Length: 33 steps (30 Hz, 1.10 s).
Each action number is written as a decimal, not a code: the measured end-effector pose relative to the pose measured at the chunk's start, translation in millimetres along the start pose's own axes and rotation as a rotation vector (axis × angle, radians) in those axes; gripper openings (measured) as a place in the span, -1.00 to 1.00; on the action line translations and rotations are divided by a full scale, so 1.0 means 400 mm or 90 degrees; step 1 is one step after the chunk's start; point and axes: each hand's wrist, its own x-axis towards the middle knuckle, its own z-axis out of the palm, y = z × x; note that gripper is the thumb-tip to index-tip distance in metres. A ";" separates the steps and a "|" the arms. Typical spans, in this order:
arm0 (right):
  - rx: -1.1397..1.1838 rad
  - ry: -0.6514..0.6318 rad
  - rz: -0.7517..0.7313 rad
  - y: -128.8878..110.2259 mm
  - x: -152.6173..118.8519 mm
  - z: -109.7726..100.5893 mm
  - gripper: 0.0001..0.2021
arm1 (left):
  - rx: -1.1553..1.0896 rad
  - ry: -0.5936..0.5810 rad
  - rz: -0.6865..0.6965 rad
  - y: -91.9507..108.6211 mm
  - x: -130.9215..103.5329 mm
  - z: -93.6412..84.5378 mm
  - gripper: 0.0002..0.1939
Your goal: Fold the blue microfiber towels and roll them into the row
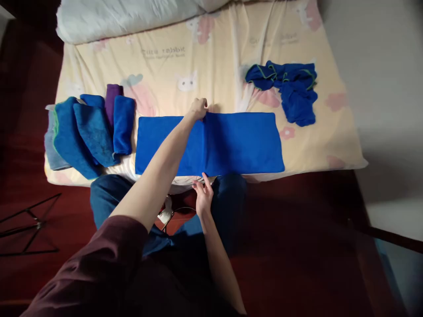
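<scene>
A blue cloth (244,143) lies spread lengthwise along the near edge of the bed (218,79), with a raised crease across its middle. The left hand (198,108) reaches over to the crease's far end, fingers curled there; whether they pinch the fabric I cannot tell. At the near end, the right hand (204,193) has loosely parted fingers, one tip at the hem. Folded cloths (89,132) lie left, a crumpled blue cloth (295,90) far right, and a white quilt (128,20) at the far left.
</scene>
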 end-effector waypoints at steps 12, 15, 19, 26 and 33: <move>-0.309 0.230 -0.404 -0.126 -0.015 -0.014 -0.53 | -0.217 0.074 0.186 0.121 -0.100 -0.139 -0.93; -0.345 0.280 -0.521 -0.258 -0.011 -0.038 -0.49 | -0.249 0.101 0.227 0.193 -0.184 -0.250 -0.85; -0.304 0.269 -0.665 -0.496 -0.003 -0.040 -0.38 | -0.284 0.189 0.277 0.248 -0.323 -0.434 -0.72; -0.306 0.033 -0.730 -0.872 0.001 0.089 -0.49 | -0.328 0.338 0.325 0.244 -0.549 -0.719 -0.52; -0.346 -0.108 -0.702 -1.019 -0.026 0.251 -0.63 | -0.345 0.369 0.319 0.206 -0.703 -0.872 -0.40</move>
